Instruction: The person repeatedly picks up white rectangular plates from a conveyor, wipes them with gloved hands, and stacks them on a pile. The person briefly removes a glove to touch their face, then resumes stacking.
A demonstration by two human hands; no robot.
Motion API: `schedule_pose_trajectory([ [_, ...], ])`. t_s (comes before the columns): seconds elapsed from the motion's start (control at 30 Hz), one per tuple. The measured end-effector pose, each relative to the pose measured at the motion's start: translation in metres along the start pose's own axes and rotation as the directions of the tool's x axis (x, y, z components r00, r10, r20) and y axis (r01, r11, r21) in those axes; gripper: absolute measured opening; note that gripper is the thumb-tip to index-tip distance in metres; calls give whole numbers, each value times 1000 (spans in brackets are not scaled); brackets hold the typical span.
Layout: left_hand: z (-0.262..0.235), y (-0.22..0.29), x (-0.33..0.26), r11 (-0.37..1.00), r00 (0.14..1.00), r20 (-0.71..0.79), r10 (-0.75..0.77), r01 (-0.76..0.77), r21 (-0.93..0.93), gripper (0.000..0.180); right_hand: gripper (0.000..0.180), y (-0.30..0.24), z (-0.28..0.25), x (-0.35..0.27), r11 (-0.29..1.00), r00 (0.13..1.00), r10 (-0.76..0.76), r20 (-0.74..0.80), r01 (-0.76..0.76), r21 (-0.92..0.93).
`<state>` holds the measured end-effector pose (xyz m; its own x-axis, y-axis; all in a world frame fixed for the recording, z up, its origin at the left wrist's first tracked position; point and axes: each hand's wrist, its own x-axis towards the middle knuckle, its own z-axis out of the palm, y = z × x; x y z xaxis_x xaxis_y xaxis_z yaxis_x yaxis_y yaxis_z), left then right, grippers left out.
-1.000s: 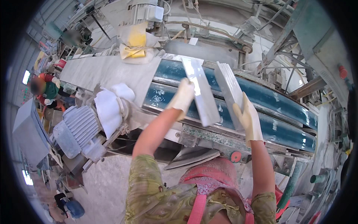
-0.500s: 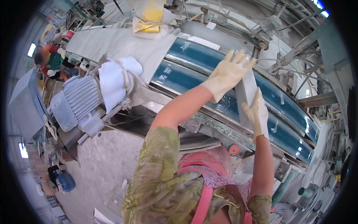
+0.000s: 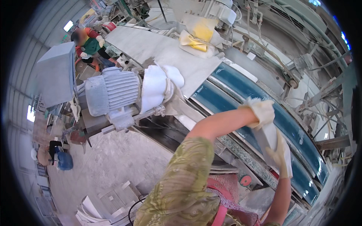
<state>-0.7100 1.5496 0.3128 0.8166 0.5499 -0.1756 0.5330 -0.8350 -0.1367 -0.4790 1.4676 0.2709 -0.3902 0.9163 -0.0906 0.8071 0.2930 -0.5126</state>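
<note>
A pale grey rectangular slab [image 3: 267, 137] lies tilted across the blue belts [image 3: 230, 101] of a conveyor-like machine. My left hand [image 3: 262, 112], in a cream glove, bends over the slab's far end; its fingers are partly hidden and a little blurred. On the slab's right side my right hand [image 3: 281, 152], gloved the same way, grips the edge with the thumb over the face. The slab's near end reaches the machine's front rail [image 3: 241, 150].
A ribbed grey motor [image 3: 113, 92] with white wrapping [image 3: 154, 88] stands left of the belts. A long grey table [image 3: 162, 49] runs away behind it, yellow cloth [image 3: 198, 39] at its edge. One co-worker [image 3: 90, 47] is far left. White offcuts [image 3: 94, 211] lie on the floor.
My view has swung left, so the scene sits further right and lower. My left hand has gone from spread fingers to bent over the slab's far end. The right hand stays on the slab.
</note>
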Motion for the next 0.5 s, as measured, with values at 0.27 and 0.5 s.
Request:
schedule_pose_trajectory([
  [0.27,75,27,-16,964,942,-276,-190,127,-233,48,92,-20,-18,-13,987,986,-77,147,96,-128],
  [0.5,83,6,-104,599,757,-315,-572,123,-792,105,92,-16,-13,-39,975,990,-121,-75,104,-194],
])
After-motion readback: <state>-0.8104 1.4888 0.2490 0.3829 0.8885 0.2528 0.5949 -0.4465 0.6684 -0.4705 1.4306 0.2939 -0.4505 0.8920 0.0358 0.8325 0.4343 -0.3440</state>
